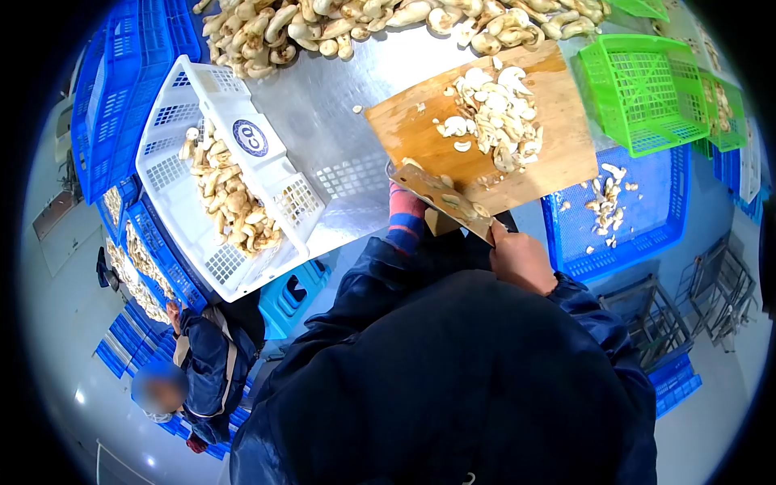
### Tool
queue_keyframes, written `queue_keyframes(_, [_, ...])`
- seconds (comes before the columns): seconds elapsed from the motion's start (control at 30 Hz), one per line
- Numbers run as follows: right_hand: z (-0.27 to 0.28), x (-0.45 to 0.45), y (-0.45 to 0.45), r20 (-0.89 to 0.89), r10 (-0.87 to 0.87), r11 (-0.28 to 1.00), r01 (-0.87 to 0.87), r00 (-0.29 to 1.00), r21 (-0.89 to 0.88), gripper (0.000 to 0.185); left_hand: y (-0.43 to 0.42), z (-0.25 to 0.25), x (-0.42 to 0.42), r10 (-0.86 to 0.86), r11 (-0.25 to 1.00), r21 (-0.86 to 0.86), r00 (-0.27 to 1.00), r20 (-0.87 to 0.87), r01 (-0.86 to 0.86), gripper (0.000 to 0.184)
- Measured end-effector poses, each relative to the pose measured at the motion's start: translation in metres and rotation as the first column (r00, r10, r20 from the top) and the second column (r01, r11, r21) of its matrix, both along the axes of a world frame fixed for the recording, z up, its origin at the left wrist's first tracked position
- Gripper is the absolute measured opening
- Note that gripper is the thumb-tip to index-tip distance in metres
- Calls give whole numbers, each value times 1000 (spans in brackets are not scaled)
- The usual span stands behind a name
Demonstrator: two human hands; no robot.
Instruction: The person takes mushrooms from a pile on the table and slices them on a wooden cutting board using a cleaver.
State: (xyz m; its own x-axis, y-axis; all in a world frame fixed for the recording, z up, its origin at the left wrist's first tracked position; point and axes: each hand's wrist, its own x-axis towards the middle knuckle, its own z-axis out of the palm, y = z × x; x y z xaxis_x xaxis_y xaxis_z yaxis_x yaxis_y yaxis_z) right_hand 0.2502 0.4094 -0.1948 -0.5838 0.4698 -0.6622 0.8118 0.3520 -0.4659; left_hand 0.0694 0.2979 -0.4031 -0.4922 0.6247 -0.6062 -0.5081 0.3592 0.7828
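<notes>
Broad steel cleaver (446, 196) at the brown wooden board's (404, 121) near edge, gripped by the right hand (521, 260); the left hand's (406, 204) grip, partly hidden behind the blade, cannot be determined. Round blue logo, apparently "CO", marks the white plastic basket (167, 139) at the steel counter's (339, 105) left edge.

Passage lies over the table (327, 121) between white basket (217, 90) and cutting board (408, 129). Mushrooms (356, 24) block the far end; the knife (443, 200) obstructs the board's near edge.
</notes>
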Motion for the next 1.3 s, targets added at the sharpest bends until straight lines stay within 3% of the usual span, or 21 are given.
queue_keyframes(0.03, [-1, 0, 0, 6, -3, 1000, 3, 1000, -10, 18, -1, 2, 1, -108, 993, -56, 983, -147, 101, 22])
queue_keyframes(0.1, [-3, -1, 1, 18, -11, 1000, 11, 1000, -24, 18, 1, 7, 4, -94, 990, -114, 983, -157, 77, 24])
queue_keyframes(0.17, [-12, -7, 0, 33, -46, 997, 48, 998, -56, 21, 12, 28, 5, 169, 978, -140, 980, 101, -155, 29])
queue_keyframes(0.3, [-81, -40, -2, -114, -114, 993, 116, 987, 14, 18, 30, 65, 3, 220, 929, -336, 963, 159, -156, 42])
queue_keyframes(0.37, [-71, -54, 14, -149, -89, 995, 93, 985, 23, 19, 32, 73, -1, 195, 901, -418, 968, 158, -114, 43])
queue_keyframes(0.5, [-78, -43, 42, -119, -164, 986, 157, 979, -64, 22, 25, 88, -7, 121, 952, -302, 963, 239, -44, 43])
queue_keyframes(0.63, [-80, -28, 48, -184, -306, 948, 317, 934, 30, 21, 12, 87, -14, 116, 976, -212, 928, 353, -42, 42])
queue_keyframes(0.7, [-80, -27, 45, -154, -253, 961, 267, 955, 74, 21, 12, 90, -15, 128, 981, -184, 898, 420, -54, 39])
queue_keyframes(0.8, [-76, -28, 36, -147, -221, 961, 241, 964, 136, 23, 25, 95, -7, 137, 938, -344, 960, 243, -47, 33])
queue_keyframes(0.9, [-78, -29, 30, -165, -243, 952, 268, 956, 148, 27, 20, 82, -7, 128, 979, -189, 957, 259, -80, 29])
queue_keyframes(0.97, [-85, -27, 32, -165, -270, 948, 292, 949, 125, 28, 23, 127, -24, 349, 937, -180, 828, 440, -299, 30])
queue_keyframes(1.0, [-85, -27, 33, -175, -274, 948, 296, 946, 113, 29, 1, 127, -49, 180, 929, 132, 733, 656, -346, 31])
queue_keyframes(1.03, [-84, -27, 34, -181, -280, 949, 300, 943, 99, 30, 10, 179, -63, 359, 834, 115, 689, 629, -540, 30])
queue_keyframes(1.07, [-83, -27, 34, -184, -285, 949, 304, 941, 83, 31, -9, 176, -95, 176, 709, 519, 832, 525, -478, 32])
queue_keyframes(1.1, [-80, -27, 34, -168, -282, 951, 299, 945, 84, 31, -15, 219, -118, 486, 697, 360, 778, 398, -620, 36])
queue_keyframes(1.17, [-76, -30, 35, -138, -283, 951, 297, 949, 89, 30, -26, 256, -154, 571, 462, 347, 573, 588, -816, 47])
queue_keyframes(1.23, [-72, -32, 34, -125, -288, 949, 300, 949, 96, 30, -11, 256, -163, 685, 422, 280, 506, 524, -862, 50])
queue_keyframes(1.27, [-68, -33, 34, -128, -288, 948, 302, 949, 99, 30, 2, 231, -171, 709, 481, 301, 567, 418, -823, 48])
queue_keyframes(1.3, [-65, -34, 34, -128, -289, 948, 303, 949, 103, 30, 26, 209, -173, 652, 631, 369, 725, 225, -682, 41])
